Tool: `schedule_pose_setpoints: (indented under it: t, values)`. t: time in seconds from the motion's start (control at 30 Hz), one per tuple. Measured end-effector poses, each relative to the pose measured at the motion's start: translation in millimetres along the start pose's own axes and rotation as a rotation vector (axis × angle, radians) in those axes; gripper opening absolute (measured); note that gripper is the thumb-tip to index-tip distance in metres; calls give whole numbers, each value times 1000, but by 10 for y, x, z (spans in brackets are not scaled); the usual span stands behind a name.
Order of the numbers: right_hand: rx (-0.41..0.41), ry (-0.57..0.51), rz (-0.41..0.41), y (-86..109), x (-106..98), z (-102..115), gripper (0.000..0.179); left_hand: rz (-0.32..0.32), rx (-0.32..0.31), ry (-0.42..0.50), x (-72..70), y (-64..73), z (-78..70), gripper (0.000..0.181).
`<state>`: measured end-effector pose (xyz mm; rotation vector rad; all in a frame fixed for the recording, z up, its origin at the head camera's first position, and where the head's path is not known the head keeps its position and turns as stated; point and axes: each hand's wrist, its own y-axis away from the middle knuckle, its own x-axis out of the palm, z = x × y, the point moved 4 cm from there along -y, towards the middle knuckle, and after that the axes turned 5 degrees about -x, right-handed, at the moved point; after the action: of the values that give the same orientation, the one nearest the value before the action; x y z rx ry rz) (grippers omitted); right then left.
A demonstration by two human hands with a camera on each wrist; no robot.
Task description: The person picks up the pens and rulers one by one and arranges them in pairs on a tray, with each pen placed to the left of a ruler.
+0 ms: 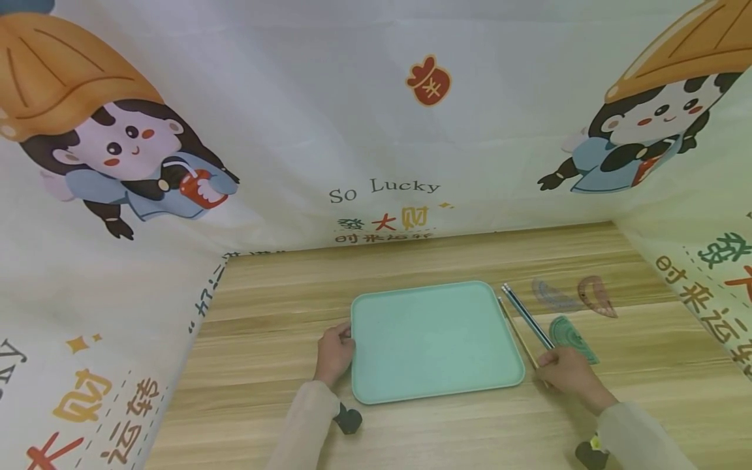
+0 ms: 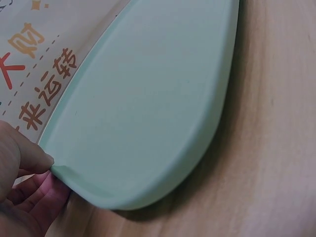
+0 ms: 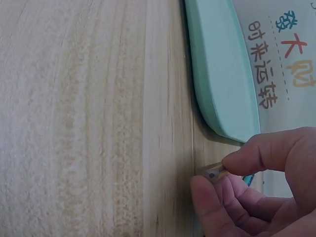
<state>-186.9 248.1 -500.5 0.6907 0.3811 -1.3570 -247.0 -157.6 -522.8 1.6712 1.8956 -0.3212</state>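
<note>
A mint-green tray (image 1: 435,343) lies on the wooden table. At its left side, my left hand (image 1: 336,352) pinches the rim, thumb on top and fingers below, as the left wrist view also shows. My right hand (image 1: 566,372) is just off the tray's right edge. Between its thumb and forefinger it pinches a thin yellowish pencil (image 1: 516,329), whose end (image 3: 213,175) points out toward the right wrist camera. Dark-and-white striped pencils (image 1: 525,313) lie beside it, their near ends hidden by the right hand.
A green protractor (image 1: 570,336) lies just beyond the right hand. Farther back are a clear bluish protractor (image 1: 552,297) and a reddish one (image 1: 596,295). Printed cloth walls (image 1: 282,130) border the table at the back and both sides.
</note>
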Motion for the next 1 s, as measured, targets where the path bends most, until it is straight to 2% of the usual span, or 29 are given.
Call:
schedule_pose_setpoints:
  t: [0.4,1.0]
  values:
    - [77,-134,58,24,3,-12,39,2,6,-3,-3,17,9,43]
    - [58,-203,61,66,49,148,40,-4,-5,-21,-2,-1,2,44]
